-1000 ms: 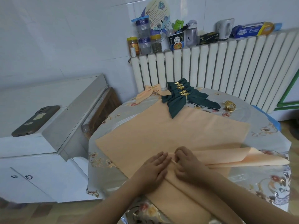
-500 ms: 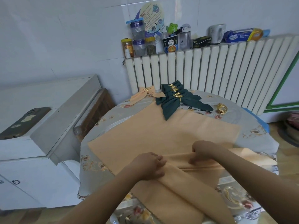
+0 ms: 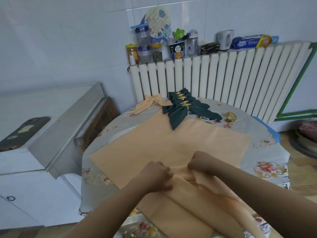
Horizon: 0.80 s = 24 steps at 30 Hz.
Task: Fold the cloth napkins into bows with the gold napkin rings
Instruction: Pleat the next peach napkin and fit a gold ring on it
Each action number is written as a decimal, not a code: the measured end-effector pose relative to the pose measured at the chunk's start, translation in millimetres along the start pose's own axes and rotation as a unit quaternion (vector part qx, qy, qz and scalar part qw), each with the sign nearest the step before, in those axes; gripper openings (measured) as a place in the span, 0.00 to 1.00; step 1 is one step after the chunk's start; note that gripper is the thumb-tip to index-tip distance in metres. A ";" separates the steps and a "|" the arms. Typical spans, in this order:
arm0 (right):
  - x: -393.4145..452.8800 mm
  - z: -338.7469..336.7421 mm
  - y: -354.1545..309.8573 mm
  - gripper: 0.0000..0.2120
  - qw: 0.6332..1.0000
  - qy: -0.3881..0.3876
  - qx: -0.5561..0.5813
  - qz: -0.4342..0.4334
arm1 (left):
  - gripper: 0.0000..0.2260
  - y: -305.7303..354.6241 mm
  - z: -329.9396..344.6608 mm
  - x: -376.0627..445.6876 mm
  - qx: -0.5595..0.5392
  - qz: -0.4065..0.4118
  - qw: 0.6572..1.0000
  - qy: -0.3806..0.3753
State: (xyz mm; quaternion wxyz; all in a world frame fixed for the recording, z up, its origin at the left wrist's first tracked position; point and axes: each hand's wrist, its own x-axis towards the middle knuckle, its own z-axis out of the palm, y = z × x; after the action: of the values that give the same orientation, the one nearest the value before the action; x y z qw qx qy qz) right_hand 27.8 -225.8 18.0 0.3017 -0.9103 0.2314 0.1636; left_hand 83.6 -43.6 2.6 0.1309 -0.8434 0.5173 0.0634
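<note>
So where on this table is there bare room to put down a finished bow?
Bare tablecloth shows right of the peach napkin, in front of the loose gold ring. A smaller patch lies at the left rim, in front of the peach bow. The back is crowded with green bows; both hands, left and right, fill the near middle.

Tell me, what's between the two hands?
In the head view, only a bunched fold of the peach napkin lies between the left hand and right hand; both grip it.
</note>
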 end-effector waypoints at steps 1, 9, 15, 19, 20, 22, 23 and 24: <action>-1.1 1.6 -0.6 0.14 0.998 -0.011 0.055 0.011 | 0.20 -0.2 -0.5 -1.4 -0.023 -0.004 1.000 0.014; -23.7 29.3 -7.2 0.05 0.933 -0.029 0.358 0.017 | 0.15 -6.5 -1.6 -6.8 -0.250 -0.052 0.966 -0.045; -32.0 46.1 2.5 0.09 0.954 -0.042 0.283 -0.088 | 0.21 -13.2 -14.8 -8.5 -0.351 -0.103 0.928 -0.076; -36.5 49.1 5.2 0.21 0.971 -0.018 0.133 -0.196 | 0.12 -13.6 -10.0 -9.1 -0.308 -0.097 0.945 -0.052; -35.1 50.1 5.7 0.20 0.972 -0.004 0.101 -0.212 | 0.10 -11.0 -7.0 -8.8 -0.300 -0.103 0.948 -0.033; -32.8 50.9 6.0 0.17 0.973 0.047 0.044 -0.222 | 0.08 -3.0 -1.2 -8.2 -0.295 -0.120 0.948 0.008; -32.7 50.4 7.7 0.16 0.971 0.083 0.001 -0.222 | 0.08 2.0 1.0 -7.3 -0.296 -0.129 0.946 0.027; -32.4 50.7 8.9 0.19 0.965 0.116 -0.051 -0.229 | 0.09 5.7 3.0 -7.8 -0.293 -0.137 0.945 0.043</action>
State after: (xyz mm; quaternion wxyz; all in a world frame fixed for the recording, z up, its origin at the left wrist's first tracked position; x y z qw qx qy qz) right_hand -12.0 -190.0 -10.8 0.2554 -0.9659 0.0415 -0.0045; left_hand 75.1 -38.6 0.7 -0.1371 -0.9091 0.3605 0.1575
